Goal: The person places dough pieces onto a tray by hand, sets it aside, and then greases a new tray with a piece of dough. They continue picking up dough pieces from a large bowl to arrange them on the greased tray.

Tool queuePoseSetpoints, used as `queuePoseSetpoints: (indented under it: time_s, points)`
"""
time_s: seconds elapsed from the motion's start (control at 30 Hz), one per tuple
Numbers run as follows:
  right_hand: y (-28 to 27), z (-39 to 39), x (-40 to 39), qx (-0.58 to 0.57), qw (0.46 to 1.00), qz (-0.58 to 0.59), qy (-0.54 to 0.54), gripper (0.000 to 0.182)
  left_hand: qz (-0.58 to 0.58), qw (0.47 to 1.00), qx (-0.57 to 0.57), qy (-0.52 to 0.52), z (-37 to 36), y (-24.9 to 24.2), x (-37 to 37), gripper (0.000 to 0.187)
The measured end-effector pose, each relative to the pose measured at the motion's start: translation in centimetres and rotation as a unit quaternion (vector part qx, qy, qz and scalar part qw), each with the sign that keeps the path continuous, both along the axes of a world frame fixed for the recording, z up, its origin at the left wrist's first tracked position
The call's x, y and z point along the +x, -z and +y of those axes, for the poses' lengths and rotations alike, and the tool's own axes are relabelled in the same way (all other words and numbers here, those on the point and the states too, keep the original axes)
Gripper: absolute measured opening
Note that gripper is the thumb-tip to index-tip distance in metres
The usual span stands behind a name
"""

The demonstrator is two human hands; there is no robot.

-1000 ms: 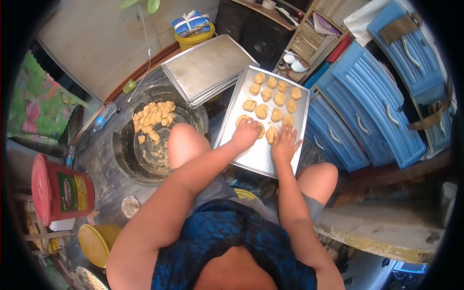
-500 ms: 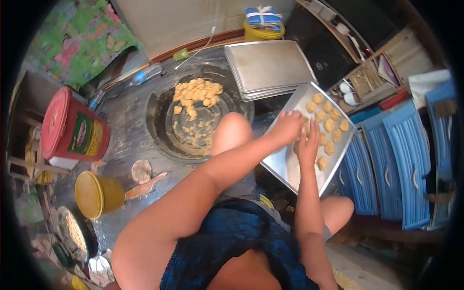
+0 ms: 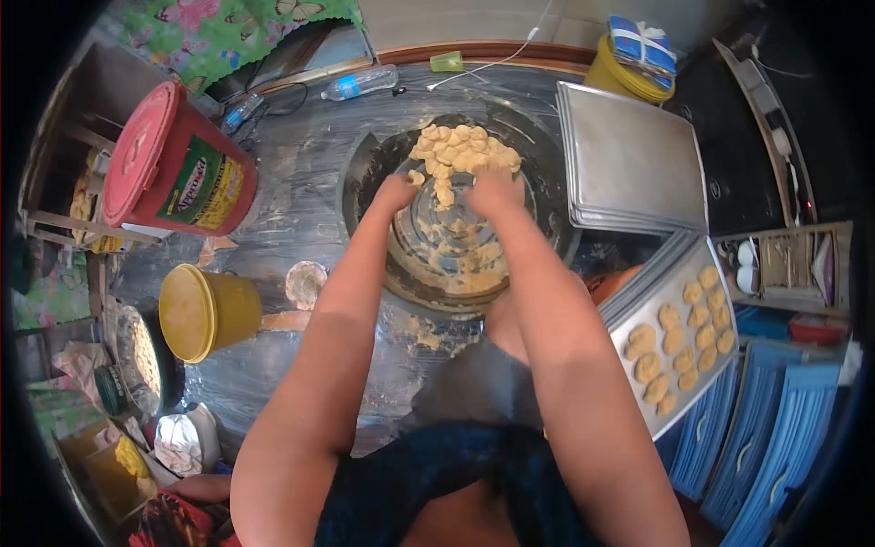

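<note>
A heap of yellowish dough pieces [image 3: 460, 144] lies at the far side of a wide dark basin [image 3: 550, 173] with smears of dough on its ringed floor. At the basin's left side, my left hand [image 3: 397, 193] is closed with a small dough piece [image 3: 416, 177] at its fingertips. My right hand [image 3: 498, 190] reaches into the heap's near right edge, its fingers bent down around dough there and partly hidden. To the right, a metal baking tray [image 3: 629, 387] holds dough lumps [image 3: 674, 341] in rows, apart from both hands.
Stacked metal trays [image 3: 633, 155] stand right of the basin. On the left are a red lidded bucket [image 3: 146, 173], a yellow tub [image 3: 210, 310] and a pan [image 3: 146, 356]. Plastic bottles [image 3: 360, 84] lie at the back. Blue drawers [image 3: 761, 438] stand at lower right.
Both hands have left the tray and moved left to the dough in the basin. My left hand now holds a dough piece. The view has turned left, and more lumps show on the tray.
</note>
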State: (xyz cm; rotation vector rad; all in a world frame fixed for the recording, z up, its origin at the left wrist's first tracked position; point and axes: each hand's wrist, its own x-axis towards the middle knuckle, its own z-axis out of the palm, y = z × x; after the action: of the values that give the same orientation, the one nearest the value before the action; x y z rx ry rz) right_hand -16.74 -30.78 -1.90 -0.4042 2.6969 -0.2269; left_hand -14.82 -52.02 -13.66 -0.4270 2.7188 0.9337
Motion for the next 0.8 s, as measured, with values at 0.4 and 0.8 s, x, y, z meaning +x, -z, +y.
queuePoseSetpoints:
  time_s: [0.4,0.8]
  points:
    - [8.6,1.7,-5.0,0.076,0.969,-0.23,0.043,0.036,-0.186,0.977,-0.089,-0.047,1.5,16.5,-6.2,0.096]
    - [7.9,0.8,-7.4,0.062,0.973,-0.221,0.008,0.034,-0.2,0.974,-0.098,-0.047,3.4,18.4,-10.2,0.086]
